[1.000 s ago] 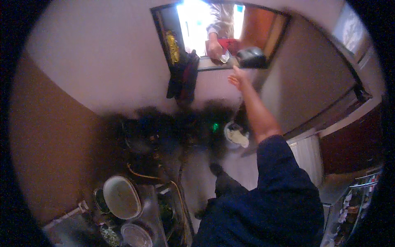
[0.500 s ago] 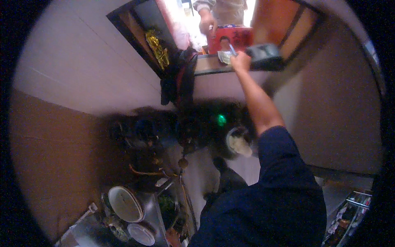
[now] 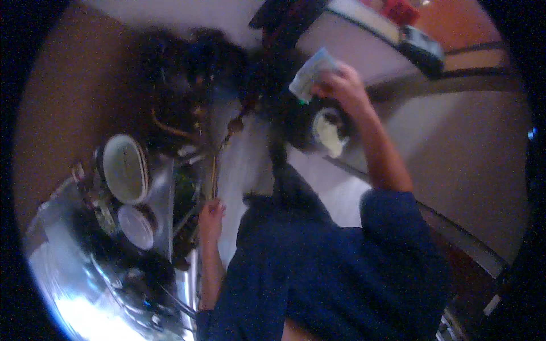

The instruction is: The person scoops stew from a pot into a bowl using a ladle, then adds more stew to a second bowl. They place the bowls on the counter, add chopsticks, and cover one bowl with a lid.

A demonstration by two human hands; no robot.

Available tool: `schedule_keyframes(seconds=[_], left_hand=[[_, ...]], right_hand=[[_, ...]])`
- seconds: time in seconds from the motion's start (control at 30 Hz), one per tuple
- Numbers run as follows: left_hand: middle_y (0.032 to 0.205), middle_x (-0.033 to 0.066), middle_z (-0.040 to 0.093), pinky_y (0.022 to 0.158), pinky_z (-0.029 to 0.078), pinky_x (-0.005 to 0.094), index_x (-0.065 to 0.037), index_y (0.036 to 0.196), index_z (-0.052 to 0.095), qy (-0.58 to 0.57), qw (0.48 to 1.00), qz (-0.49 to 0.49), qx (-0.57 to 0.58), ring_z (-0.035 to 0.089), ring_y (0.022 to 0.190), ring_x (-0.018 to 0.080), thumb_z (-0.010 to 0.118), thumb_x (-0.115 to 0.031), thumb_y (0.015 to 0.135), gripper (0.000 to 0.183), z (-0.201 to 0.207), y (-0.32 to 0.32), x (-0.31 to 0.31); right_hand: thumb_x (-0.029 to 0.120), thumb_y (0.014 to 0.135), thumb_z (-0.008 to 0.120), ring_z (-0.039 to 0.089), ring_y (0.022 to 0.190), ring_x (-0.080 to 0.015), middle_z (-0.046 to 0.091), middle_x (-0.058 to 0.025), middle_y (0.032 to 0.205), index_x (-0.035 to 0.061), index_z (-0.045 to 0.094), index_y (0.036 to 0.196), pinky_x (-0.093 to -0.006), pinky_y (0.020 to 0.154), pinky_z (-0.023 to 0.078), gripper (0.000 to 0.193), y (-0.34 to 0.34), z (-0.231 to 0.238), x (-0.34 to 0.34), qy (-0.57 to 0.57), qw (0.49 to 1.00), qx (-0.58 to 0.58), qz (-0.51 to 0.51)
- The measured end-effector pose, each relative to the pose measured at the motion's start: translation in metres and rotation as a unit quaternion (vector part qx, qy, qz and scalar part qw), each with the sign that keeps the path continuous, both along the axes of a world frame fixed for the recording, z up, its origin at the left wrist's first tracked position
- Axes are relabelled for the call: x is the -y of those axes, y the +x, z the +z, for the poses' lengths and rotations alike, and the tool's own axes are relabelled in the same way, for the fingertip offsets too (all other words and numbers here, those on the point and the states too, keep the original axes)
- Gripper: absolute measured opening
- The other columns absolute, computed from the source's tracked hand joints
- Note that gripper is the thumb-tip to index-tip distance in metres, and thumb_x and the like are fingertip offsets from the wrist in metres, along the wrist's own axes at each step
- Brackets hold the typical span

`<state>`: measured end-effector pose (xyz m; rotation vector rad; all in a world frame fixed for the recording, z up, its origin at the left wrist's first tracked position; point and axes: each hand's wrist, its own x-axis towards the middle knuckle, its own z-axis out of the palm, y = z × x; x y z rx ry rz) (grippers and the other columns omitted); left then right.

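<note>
My right hand (image 3: 340, 86) is raised in front of me, its fingers closed on pale bluish-green paper that looks like a banknote (image 3: 313, 75). Below that hand is a round container (image 3: 319, 120) with a whitish, crumpled thing (image 3: 331, 139) in it. My left hand (image 3: 211, 211) hangs low by the metal counter's edge, fingers curled, near a thin yellowish hose (image 3: 214, 170). Blur and dim light hide whether anything is inside its fingers.
On the left counter stand a large oval pale basin (image 3: 122, 170) and a smaller round pale lid or bowl (image 3: 136, 227). Dark pipes and valves (image 3: 196, 113) line the far wall. At the upper right, a dark box (image 3: 422, 48) sits on the window ledge near a red box (image 3: 401, 10).
My right hand has drawn back from the window ledge with the paper. My view has turned down and away from the window, where another person's hand showed. More of my left arm now shows.
</note>
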<state>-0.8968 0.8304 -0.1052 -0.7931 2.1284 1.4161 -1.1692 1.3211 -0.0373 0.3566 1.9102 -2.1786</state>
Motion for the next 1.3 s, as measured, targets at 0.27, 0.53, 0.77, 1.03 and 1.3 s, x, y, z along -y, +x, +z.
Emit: schedule_keyframes(seconds=[0.27,0.53,0.77,1.03,1.3], left_hand=[[0.107,0.0136,0.075,0.087,0.055,0.0354,-0.004,0.117,0.069,0.021,0.987,-0.149,-0.054,0.072,0.098,0.0238,0.071,-0.027,0.093,0.033,0.010,0.022,-0.014],[0.116,0.0146,0.073,0.094,0.054,0.0396,-0.005,0.123,0.068,0.038,0.923,-0.365,-0.116,0.070,0.107,0.0269,0.071,-0.038,0.091,0.046,0.000,0.093,-0.017],[0.114,0.0156,0.073,0.093,0.054,0.0387,-0.006,0.122,0.068,0.195,0.955,-0.221,-0.044,0.070,0.106,0.0281,0.071,-0.042,0.091,0.048,0.013,0.118,-0.029],[0.116,0.0129,0.073,0.096,0.053,0.0402,-0.011,0.122,0.070,0.108,0.957,-0.178,-0.200,0.068,0.109,0.0280,0.074,-0.030,0.088,0.040,0.021,0.114,-0.011],[0.110,0.0088,0.074,0.091,0.055,0.0381,-0.011,0.117,0.073,0.357,0.927,0.005,-0.113,0.069,0.101,0.0248,0.060,-0.013,0.088,0.031,0.046,0.111,-0.004]], right_hand=[[0.007,0.095,0.060,0.069,0.067,-0.0177,0.072,-0.0100,0.084,0.0000,0.067,0.111,-0.0334,0.060,0.057,0.019,0.214,-0.002,0.114,0.116,0.934,0.184,0.284],[0.009,0.076,0.074,0.073,0.078,-0.0294,0.074,-0.0159,0.088,0.0071,0.072,0.105,-0.0429,0.072,0.058,0.029,0.355,-0.040,0.171,0.478,0.805,0.013,0.352],[-0.006,0.084,0.055,0.068,0.085,-0.0215,0.072,-0.0155,0.091,-0.0021,0.068,0.105,-0.0393,0.079,0.057,0.026,0.392,-0.053,0.189,0.167,0.957,0.206,0.114],[0.004,0.085,0.066,0.071,0.091,-0.0306,0.073,-0.0210,0.103,0.0046,0.067,0.121,-0.0406,0.079,0.055,0.035,0.352,0.007,0.278,0.467,0.817,-0.128,0.313],[0.020,0.094,0.064,0.066,0.080,-0.0229,0.067,-0.0064,0.098,0.0103,0.063,0.125,-0.0350,0.063,0.054,0.032,0.323,-0.017,0.273,-0.030,0.971,0.159,0.174]])
